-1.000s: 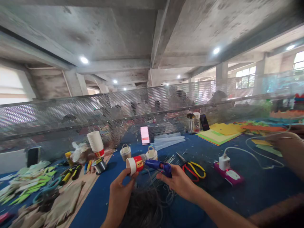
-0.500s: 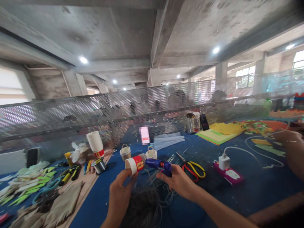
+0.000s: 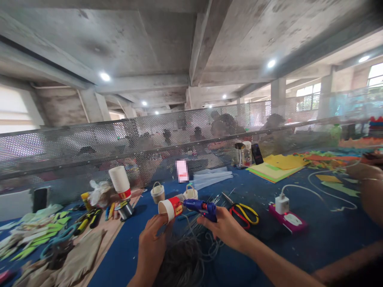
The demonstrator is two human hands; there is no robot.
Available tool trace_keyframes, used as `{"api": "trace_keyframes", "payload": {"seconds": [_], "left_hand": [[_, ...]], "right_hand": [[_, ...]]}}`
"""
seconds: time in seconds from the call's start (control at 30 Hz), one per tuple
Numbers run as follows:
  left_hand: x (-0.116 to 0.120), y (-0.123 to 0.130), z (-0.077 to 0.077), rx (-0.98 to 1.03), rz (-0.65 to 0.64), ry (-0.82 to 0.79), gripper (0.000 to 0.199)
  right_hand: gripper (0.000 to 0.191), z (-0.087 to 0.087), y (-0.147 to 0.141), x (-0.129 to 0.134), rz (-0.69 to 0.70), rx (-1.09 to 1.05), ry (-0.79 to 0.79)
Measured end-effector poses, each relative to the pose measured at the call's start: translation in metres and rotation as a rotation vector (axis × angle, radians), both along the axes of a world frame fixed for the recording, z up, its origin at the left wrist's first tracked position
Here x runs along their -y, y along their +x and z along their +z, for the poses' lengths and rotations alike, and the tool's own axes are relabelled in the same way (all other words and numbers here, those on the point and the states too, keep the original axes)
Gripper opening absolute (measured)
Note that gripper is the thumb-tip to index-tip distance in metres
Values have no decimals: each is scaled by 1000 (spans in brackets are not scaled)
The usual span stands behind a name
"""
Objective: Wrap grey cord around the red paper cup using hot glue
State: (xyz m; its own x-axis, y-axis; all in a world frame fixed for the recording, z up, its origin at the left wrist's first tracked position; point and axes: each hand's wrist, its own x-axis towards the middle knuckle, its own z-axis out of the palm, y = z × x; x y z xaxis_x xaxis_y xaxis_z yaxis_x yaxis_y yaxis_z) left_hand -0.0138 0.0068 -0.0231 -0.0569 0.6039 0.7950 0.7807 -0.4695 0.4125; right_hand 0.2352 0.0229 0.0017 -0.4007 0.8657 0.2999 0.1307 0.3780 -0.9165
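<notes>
A paper cup (image 3: 168,209) with a red band lies sideways in my left hand (image 3: 154,241), its open mouth toward the left. My right hand (image 3: 226,229) is wrapped round a blue hot glue gun (image 3: 197,206). The gun's nozzle points left and is close to the base end of the cup; whether they touch I cannot tell. Just behind the cup stand two small pale buckets with handles, one on the left (image 3: 158,192) and one on the right (image 3: 190,193), partly covered. Scissors (image 3: 243,213) with red and yellow handles lie right of the glue gun.
On the left are a stack of paper cups (image 3: 119,179), a wire spool (image 3: 125,210), gloves (image 3: 79,257) and green scraps. A power strip (image 3: 289,219) with a white charger sits at right, near coloured sheets (image 3: 278,165). Another person's arm (image 3: 371,187) reaches in. A perforated screen (image 3: 167,147) runs behind.
My left hand has turned the cup slightly, so its red band and printed patch sit a little differently. My right hand holds the glue gun almost in the same place.
</notes>
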Motion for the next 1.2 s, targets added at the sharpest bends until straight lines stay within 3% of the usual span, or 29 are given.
{"api": "trace_keyframes", "payload": {"seconds": [0.77, 1.2], "left_hand": [[6, 6, 11, -392, -21, 233, 16], [5, 3, 6, -345, 6, 201, 12]], "right_hand": [[44, 7, 3, 1, -1, 10, 10], [41, 5, 4, -1, 23, 14, 11]]}}
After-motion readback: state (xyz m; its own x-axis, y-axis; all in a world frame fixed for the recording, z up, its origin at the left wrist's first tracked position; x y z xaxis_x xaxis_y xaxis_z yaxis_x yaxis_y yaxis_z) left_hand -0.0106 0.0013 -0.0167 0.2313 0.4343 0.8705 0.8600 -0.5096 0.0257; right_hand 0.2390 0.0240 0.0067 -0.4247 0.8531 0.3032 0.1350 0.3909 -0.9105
